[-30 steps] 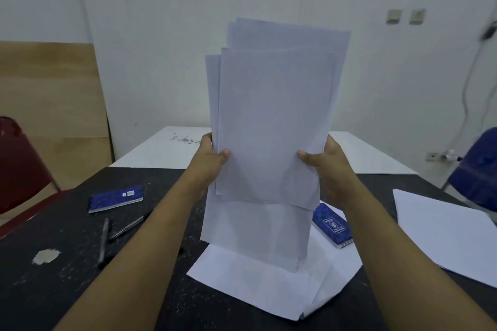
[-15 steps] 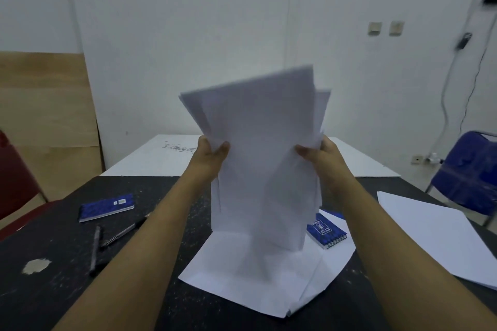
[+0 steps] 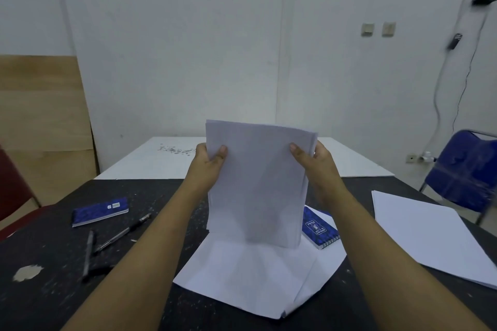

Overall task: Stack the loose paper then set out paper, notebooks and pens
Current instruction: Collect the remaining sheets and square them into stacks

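A sheaf of white paper (image 3: 256,185) stands upright, its lower edge resting on loose sheets (image 3: 250,274) that lie on the black table (image 3: 48,301). My left hand (image 3: 208,161) grips its left edge and my right hand (image 3: 313,161) grips its right edge, thumbs on the near face. A blue spiral notebook (image 3: 318,227) lies half hidden behind the sheaf on the right. Another blue notebook (image 3: 99,211) lies to the left, with two black pens (image 3: 122,232) (image 3: 88,252) in front of it. A separate white stack (image 3: 430,234) lies at the right.
A white table (image 3: 150,161) adjoins the far side of the black one. A red chair (image 3: 13,191) stands at the left and a blue chair (image 3: 468,169) at the right. A pale chipped patch (image 3: 27,273) marks the black table near its left front.
The sheaf came down from a raised, fanned-out spread onto the sheets below. Its pages now sit squared together, and both hands hold it near the top.
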